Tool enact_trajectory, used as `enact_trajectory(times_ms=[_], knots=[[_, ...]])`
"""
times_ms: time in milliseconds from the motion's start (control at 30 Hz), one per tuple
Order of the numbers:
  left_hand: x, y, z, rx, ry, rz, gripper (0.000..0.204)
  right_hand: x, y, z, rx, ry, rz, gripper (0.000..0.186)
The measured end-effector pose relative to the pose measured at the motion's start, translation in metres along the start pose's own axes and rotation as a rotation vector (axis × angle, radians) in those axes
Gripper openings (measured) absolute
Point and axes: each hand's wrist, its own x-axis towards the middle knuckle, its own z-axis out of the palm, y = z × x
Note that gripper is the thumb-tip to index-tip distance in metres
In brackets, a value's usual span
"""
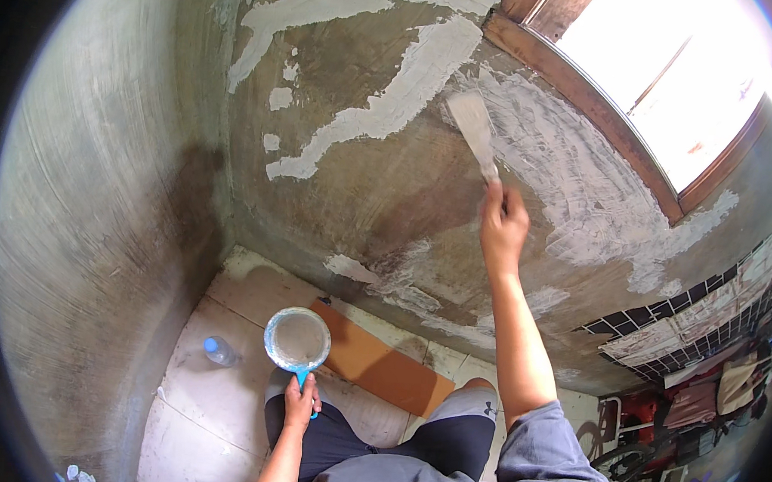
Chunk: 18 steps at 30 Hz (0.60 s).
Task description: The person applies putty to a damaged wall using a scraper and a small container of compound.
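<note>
My right hand (504, 225) is raised toward the wall, closed around the handle of a putty knife (473, 124). Its wide, pale blade lies at or very near the wall, beside a patch of smeared white putty (570, 167) under the window; whether it touches I cannot tell. Low in front of my lap, my left hand (301, 401) grips the blue handle of a round dipper (297, 339). Greyish-white residue coats the dipper's inside and rim. Thicker white putty (411, 70) runs in bands across the grey-brown wall (353, 205) to the left of the blade.
A wood-framed window (607, 113) is at the upper right. On the tiled floor (197, 414) stand a blue-capped clear bottle (219, 351) and, by the wall, an orange-brown board (381, 357). Hanging cloths (742, 381) and cluttered items fill the far right. Another wall (94, 228) rises at left.
</note>
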Motion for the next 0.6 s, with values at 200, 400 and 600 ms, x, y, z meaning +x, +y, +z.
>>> enact_trajectory(times_ms=[200, 400, 600], knots=[[0.001, 0.003, 0.002, -0.016, 0.002, -0.001, 0.028, -0.056, 0.055, -0.047, -0.013, 0.053, 0.043, 0.035], [0.000, 0.006, 0.009, 0.038, -0.015, 0.005, 0.027, -0.006, 0.013, -0.026, 0.018, 0.040, -0.066, 0.036], [0.001, 0.005, 0.006, -0.006, 0.013, 0.025, 0.027, -0.050, 0.054, -0.053, 0.014, 0.047, 0.048, 0.035]])
